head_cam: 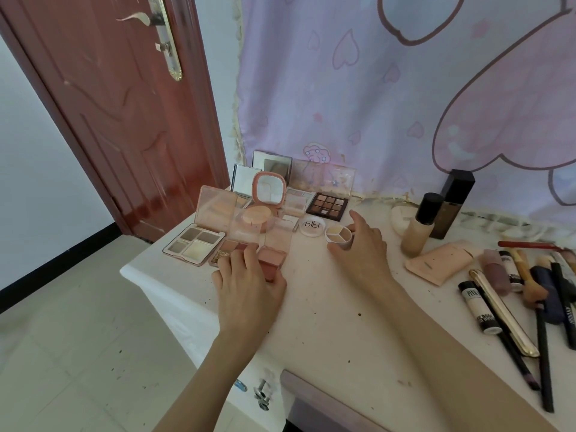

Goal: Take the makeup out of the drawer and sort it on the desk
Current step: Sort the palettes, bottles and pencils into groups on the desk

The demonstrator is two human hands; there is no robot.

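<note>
- Makeup lies spread over the desk [327,322], whose pale top is matte and speckled with dark spots.
- My left hand [246,288] rests on a small blush pan [271,260], pink and square, fingers curled over its near edge and gripping it.
- My right hand [361,254] holds a round white concealer pot [339,236] split into three cream wedges; thumb and fingers curl round its rim.
- To the right, slim black pencils [544,338], a gold tube [501,310] and brushes [530,275] lie side by side, with a flat peach pouch [439,263] just left of them.
- Left of my left hand sits an open quad palette [194,244] of pale shimmer pans under a clear pink lid.
- Beyond the pot lies its round white lid [312,227].
- Further back stand a frosted beige bottle [420,226] with a black cap, a tall dark square bottle [448,204], a rounded pink compact [268,190] with its mirror up, and a black nine-pan brown palette [327,205].
- Behind hangs a lilac cloth [374,88] printed with hearts.
</note>
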